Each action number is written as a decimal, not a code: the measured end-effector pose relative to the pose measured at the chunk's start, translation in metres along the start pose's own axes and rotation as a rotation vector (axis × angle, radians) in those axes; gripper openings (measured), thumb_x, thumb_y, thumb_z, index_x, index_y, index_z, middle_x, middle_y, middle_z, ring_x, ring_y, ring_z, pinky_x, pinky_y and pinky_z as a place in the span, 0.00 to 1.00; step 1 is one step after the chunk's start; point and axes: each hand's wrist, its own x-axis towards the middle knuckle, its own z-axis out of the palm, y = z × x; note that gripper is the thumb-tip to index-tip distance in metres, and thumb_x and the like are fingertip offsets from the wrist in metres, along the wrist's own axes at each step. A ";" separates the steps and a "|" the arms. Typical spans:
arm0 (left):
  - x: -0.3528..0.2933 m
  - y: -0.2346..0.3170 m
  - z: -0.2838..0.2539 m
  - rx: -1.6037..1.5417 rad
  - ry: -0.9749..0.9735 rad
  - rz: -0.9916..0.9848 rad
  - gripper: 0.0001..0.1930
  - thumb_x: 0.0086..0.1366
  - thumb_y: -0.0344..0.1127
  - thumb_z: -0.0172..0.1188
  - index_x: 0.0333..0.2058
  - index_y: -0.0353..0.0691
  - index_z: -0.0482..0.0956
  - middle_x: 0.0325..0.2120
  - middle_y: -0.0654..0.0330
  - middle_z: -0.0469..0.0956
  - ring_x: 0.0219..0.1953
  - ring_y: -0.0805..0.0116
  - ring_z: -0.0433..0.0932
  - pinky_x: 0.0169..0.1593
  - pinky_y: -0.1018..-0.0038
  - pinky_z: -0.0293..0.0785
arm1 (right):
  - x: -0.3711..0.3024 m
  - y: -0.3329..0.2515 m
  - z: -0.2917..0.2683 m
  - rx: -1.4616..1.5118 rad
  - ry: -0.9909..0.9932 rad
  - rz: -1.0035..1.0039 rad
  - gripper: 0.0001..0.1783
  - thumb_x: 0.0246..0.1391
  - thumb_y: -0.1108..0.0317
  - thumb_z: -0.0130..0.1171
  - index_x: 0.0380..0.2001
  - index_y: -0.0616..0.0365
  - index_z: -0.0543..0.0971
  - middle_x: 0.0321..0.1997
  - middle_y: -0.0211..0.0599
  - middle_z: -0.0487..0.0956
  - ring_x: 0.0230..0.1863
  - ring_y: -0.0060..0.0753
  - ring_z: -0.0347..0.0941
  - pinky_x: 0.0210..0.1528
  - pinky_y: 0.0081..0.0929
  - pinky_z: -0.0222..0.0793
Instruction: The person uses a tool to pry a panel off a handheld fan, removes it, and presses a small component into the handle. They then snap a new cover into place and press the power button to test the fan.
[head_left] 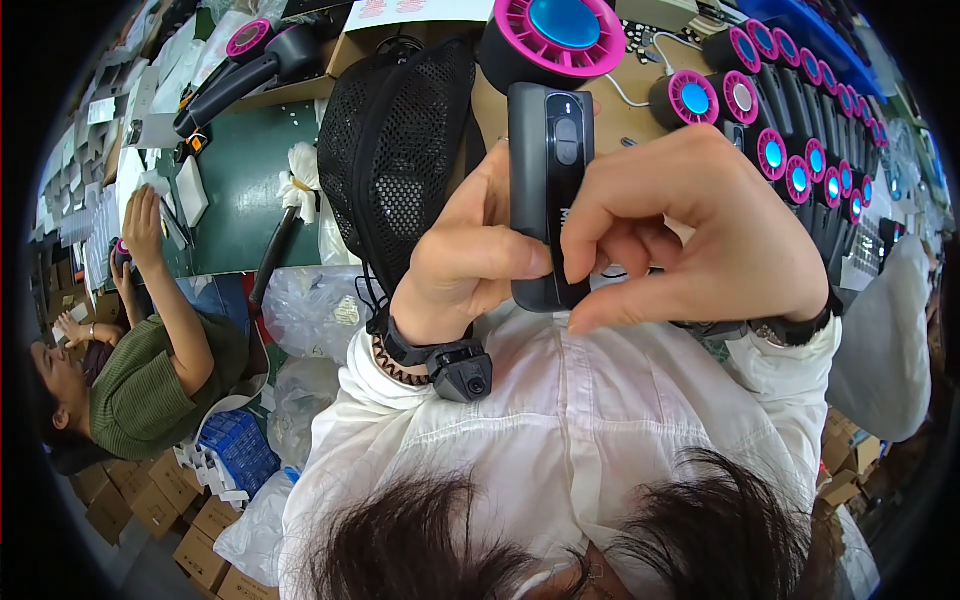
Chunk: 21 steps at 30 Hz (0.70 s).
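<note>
A black handheld fan is upright in front of my chest. Its round head has a pink ring and a blue centre, and its handle carries an oval button and two small lights. My left hand wraps the handle from the left, thumb pressed on its front edge. Against the handle's lower right edge, my right hand is curled, with the index fingertip over the handle and the thumb at its bottom end. Whether a thin piece lies between those fingertips cannot be made out.
A black mesh bag stands left of the fan. Rows of similar fans fill the right side, with a white cable near them. Another fan lies at the far left. A co-worker in a green top sits at left, beside cartons.
</note>
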 end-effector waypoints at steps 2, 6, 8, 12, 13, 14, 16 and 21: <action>0.001 -0.004 0.000 -0.024 0.049 0.009 0.40 0.35 0.25 0.51 0.54 0.30 0.54 0.39 0.52 0.70 0.39 0.63 0.73 0.45 0.73 0.68 | 0.000 0.002 -0.001 0.040 -0.026 0.044 0.11 0.31 0.74 0.70 0.21 0.58 0.77 0.15 0.23 0.70 0.13 0.11 0.59 0.15 0.11 0.51; 0.008 -0.018 -0.019 -0.246 -0.111 0.055 0.39 0.35 0.25 0.51 0.54 0.29 0.55 0.38 0.52 0.71 0.39 0.64 0.73 0.46 0.75 0.68 | 0.002 0.005 -0.002 0.110 -0.069 0.129 0.09 0.34 0.74 0.69 0.20 0.58 0.77 0.12 0.21 0.69 0.12 0.08 0.58 0.14 0.10 0.50; 0.011 -0.018 -0.025 -0.276 -0.175 0.016 0.39 0.34 0.24 0.50 0.53 0.29 0.55 0.38 0.52 0.70 0.39 0.64 0.73 0.47 0.75 0.67 | 0.003 0.008 -0.002 0.093 -0.061 0.131 0.08 0.35 0.74 0.69 0.20 0.58 0.77 0.10 0.20 0.68 0.12 0.06 0.58 0.14 0.09 0.50; 0.013 -0.013 -0.016 -0.375 -0.231 -0.032 0.39 0.34 0.23 0.49 0.53 0.30 0.56 0.38 0.52 0.70 0.41 0.64 0.72 0.48 0.75 0.66 | -0.003 0.007 -0.005 0.188 0.006 0.160 0.07 0.36 0.75 0.67 0.21 0.59 0.78 0.13 0.24 0.71 0.13 0.10 0.62 0.15 0.10 0.52; 0.013 -0.011 -0.014 -0.417 -0.248 -0.046 0.39 0.34 0.23 0.49 0.53 0.30 0.56 0.38 0.52 0.69 0.41 0.64 0.72 0.49 0.75 0.66 | -0.006 0.007 -0.004 0.187 0.005 0.159 0.07 0.36 0.75 0.67 0.21 0.59 0.78 0.13 0.24 0.71 0.13 0.10 0.62 0.15 0.10 0.52; 0.013 -0.010 -0.012 -0.417 -0.249 -0.045 0.39 0.34 0.23 0.49 0.53 0.30 0.56 0.38 0.52 0.69 0.41 0.64 0.72 0.49 0.75 0.66 | -0.009 0.007 -0.003 0.122 0.054 0.065 0.07 0.35 0.76 0.66 0.22 0.59 0.78 0.15 0.26 0.72 0.14 0.13 0.64 0.16 0.12 0.54; 0.014 -0.009 -0.011 -0.429 -0.228 -0.057 0.39 0.34 0.22 0.48 0.53 0.31 0.55 0.40 0.51 0.68 0.43 0.63 0.71 0.50 0.75 0.65 | -0.014 0.008 0.001 -0.005 0.151 -0.123 0.08 0.34 0.78 0.65 0.23 0.59 0.79 0.19 0.30 0.73 0.16 0.19 0.68 0.17 0.14 0.59; 0.013 -0.008 -0.008 -0.389 -0.173 -0.084 0.39 0.34 0.22 0.48 0.54 0.32 0.55 0.41 0.51 0.68 0.44 0.63 0.70 0.51 0.75 0.64 | -0.019 0.005 0.013 -0.246 0.262 -0.318 0.11 0.30 0.78 0.65 0.24 0.60 0.79 0.23 0.34 0.74 0.19 0.28 0.70 0.21 0.21 0.65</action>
